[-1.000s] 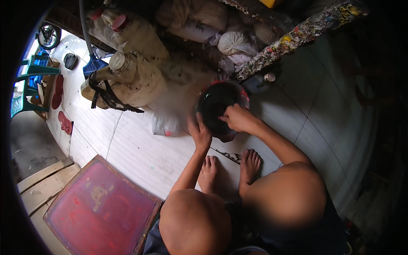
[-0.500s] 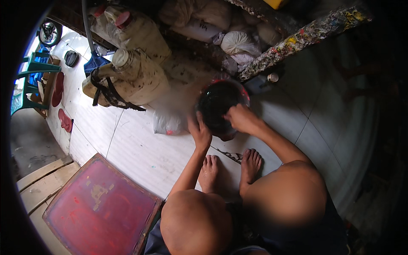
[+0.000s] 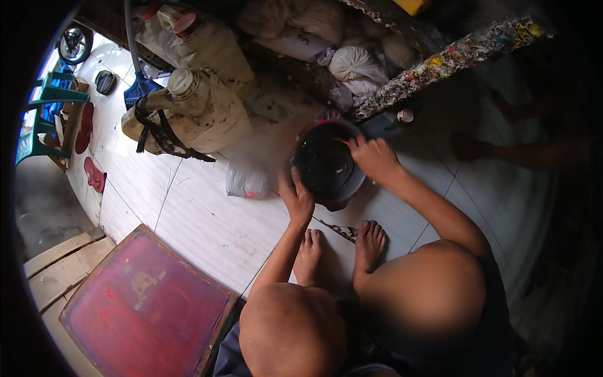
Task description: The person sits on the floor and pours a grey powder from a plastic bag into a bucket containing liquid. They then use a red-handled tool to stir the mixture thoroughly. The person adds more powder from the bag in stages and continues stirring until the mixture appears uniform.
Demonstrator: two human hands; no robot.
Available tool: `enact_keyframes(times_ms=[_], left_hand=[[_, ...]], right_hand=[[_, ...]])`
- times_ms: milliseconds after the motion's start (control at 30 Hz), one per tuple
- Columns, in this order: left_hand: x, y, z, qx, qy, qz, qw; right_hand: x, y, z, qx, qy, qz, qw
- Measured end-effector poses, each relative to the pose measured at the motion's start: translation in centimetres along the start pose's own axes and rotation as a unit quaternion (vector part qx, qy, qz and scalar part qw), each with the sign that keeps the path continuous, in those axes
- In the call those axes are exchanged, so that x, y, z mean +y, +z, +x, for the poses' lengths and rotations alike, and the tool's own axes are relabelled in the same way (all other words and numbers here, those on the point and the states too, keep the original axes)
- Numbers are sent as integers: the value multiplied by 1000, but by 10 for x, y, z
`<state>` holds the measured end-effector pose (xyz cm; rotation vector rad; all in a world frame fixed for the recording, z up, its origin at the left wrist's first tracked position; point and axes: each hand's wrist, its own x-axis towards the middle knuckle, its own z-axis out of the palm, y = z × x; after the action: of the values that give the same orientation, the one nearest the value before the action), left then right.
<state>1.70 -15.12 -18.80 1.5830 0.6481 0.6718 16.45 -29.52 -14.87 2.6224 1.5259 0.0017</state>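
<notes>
A dark round tub [image 3: 323, 160] with reddish stains on its rim stands on the tiles in front of my bare feet, with dark wet material inside. My left hand [image 3: 296, 195] grips its left side, thumb and fingers against the rim. My right hand [image 3: 377, 160] is at the upper right of the rim, fingers curled around a small reddish item that I cannot make out. Just left of the tub lies a pale plastic bag [image 3: 245, 182].
Grimy jerrycans [image 3: 207, 119] and a blue-headed tool [image 3: 138, 88] stand upper left; sacks [image 3: 348, 66] fill a crusted rack [image 3: 452, 56]. A red framed panel [image 3: 163, 270] lies lower left, red sandals [image 3: 94, 176] farther off. Another person's bare feet [image 3: 471, 147] show at the dim right.
My right hand has moved from inside the tub up and rightward to its rim, exposing more of the interior. The other person's feet have come farther into view at the right.
</notes>
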Motion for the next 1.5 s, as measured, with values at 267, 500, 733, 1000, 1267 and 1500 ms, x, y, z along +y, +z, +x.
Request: enact_keyframes(times_ms=[267,500,733,1000,1267,1500], left_hand=[[2,16,-2,2,5,-48,999],[6,11,-1,-13,35,12,999],[1,5,4,-1,-4,0,1000],[-5,0,7,-18,16,-12,1000],[-27,-7,7,-18,8,-11,1000],[-36,-3,8,6,-1,-9,1000]], right_hand=[[-35,-22,-22,-156,148,293,932],[-20,-25,6,-121,128,393,903],[-1,-21,-2,-79,116,233,962],[-3,-40,0,-155,137,158,965],[-12,-40,-4,-191,143,182,954],[-43,2,-22,-96,17,176,980]])
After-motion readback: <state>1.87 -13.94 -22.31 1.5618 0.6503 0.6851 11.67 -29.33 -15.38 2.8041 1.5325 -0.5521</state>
